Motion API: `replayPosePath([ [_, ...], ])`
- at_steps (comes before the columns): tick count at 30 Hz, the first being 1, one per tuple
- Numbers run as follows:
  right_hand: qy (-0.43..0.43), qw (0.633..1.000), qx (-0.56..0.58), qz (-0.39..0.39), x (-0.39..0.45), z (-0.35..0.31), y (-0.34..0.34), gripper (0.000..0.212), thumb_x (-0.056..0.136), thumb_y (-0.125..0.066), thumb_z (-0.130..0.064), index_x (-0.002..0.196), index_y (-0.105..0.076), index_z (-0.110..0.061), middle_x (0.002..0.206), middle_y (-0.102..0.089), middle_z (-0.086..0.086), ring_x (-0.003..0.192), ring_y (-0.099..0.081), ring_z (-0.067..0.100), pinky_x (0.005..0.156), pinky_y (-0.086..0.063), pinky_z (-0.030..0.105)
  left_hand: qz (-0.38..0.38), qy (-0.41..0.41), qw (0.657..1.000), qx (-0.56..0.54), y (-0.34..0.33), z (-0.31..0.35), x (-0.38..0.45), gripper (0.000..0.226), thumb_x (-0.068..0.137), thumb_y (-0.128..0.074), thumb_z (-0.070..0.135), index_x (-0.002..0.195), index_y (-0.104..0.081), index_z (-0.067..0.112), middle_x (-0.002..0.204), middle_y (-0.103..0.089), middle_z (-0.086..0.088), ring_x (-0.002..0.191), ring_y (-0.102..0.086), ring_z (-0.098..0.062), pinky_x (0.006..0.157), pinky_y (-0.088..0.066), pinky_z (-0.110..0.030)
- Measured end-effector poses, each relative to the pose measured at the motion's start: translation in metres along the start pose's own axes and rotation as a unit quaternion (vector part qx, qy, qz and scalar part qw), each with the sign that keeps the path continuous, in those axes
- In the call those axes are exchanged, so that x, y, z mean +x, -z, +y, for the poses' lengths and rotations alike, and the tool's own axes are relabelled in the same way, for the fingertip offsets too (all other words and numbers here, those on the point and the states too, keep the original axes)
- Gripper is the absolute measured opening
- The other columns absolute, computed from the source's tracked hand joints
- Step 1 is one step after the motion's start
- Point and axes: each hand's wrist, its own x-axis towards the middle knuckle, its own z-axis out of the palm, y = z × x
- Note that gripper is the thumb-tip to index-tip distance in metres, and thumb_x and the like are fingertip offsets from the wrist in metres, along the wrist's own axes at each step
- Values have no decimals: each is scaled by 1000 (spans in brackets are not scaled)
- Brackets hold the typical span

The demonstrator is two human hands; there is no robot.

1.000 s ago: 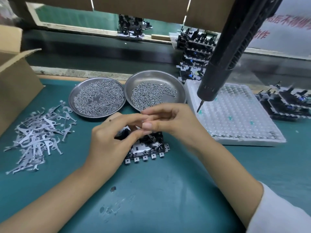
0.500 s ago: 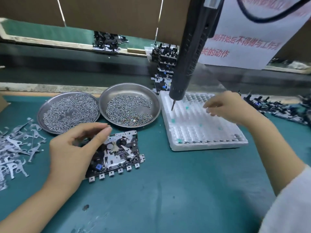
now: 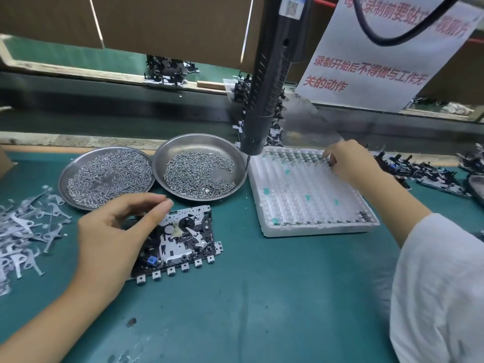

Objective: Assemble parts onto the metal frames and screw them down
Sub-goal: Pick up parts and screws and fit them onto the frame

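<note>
A metal frame (image 3: 183,242) with black parts and a blue piece lies on the green mat in front of me. My left hand (image 3: 115,231) rests on its left side, fingers curled over it and holding it down. My right hand (image 3: 348,161) reaches to the far row of the white foam tray (image 3: 314,203), its fingertips pinched at a small part there. Two round steel dishes of screws, the left dish (image 3: 104,176) and the right dish (image 3: 199,169), sit behind the frame. A black electric screwdriver (image 3: 264,100) hangs above the tray's left edge.
A heap of flat grey metal levers (image 3: 23,231) lies at the left. Finished black assemblies (image 3: 419,171) are spread at the right and stacked behind the screwdriver. A conveyor belt (image 3: 104,119) runs across the back. A white notice with red writing (image 3: 379,56) hangs above.
My right hand left the frame and travelled right and away to the far row of the foam tray. My left hand stayed on the frame. The view shifted to the right.
</note>
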Motion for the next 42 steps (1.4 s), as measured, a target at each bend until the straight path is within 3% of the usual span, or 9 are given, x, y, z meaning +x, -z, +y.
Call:
replayPosePath([
  [4,15,996,-64,56,-8,0,-8,43,78,-47,13,112,-64,-6,98,-67,17,90,-62,36,74,-53,41,-8,-10,1000,-4,1,0,0,21,69,-76,24,82,-73,40,79,-72,18,71,-65,4,70,-48,-6],
  [8,49,993,-94,44,-9,1,-9,48,79,-43,13,119,-60,-9,105,-66,15,95,-61,33,73,-52,40,-10,-17,1000,6,1,0,1,21,69,-76,26,80,-73,44,78,-71,20,70,-64,5,68,-47,-5],
  [17,40,995,-63,62,-18,3,-13,22,84,-47,9,96,-65,4,101,-59,19,85,-58,37,73,-50,44,-14,-1,1000,3,0,0,1,20,66,-76,29,79,-73,44,78,-72,18,70,-65,3,70,-48,-7],
  [22,27,987,146,62,-49,-14,14,19,84,-57,9,80,-69,-5,89,-62,8,78,-58,25,71,-47,34,-22,6,1000,9,-1,4,-1,19,65,-76,26,82,-73,34,81,-72,19,75,-67,0,75,-51,-11],
  [24,74,959,263,-74,-81,-35,31,20,82,-68,0,76,-71,-19,89,-71,2,74,-65,18,69,-52,30,-25,11,1000,14,-1,4,-1,19,66,-76,23,83,-72,30,81,-72,19,75,-67,1,75,-50,-10],
  [27,153,828,481,-245,-133,-81,44,22,79,-73,0,79,-75,-22,91,-74,1,84,-70,16,77,-56,25,-31,7,999,19,-4,4,-2,18,67,-76,19,82,-72,28,79,-72,21,71,-65,6,70,-46,-5],
  [33,130,723,656,-173,-137,-161,25,22,80,-68,4,89,-75,-15,87,-75,3,80,-71,13,77,-54,20,-73,-29,996,50,-4,6,-8,16,68,-74,31,83,-75,36,81,-71,14,76,-64,-3,73,-48,-16],
  [37,89,697,701,-124,-129,-183,13,27,76,-73,3,92,-73,-18,87,-75,-3,81,-69,8,77,-52,17,-87,-37,994,59,-1,5,-8,23,68,-72,38,92,-72,41,82,-71,17,80,-65,-10,76,-50,-28],
  [42,71,666,728,-147,-135,-190,2,22,72,-75,5,87,-75,-11,88,-74,6,78,-70,12,73,-54,18,-87,-11,996,36,-1,3,-6,19,67,-74,36,86,-73,37,81,-72,13,81,-68,-8,73,-51,-15],
])
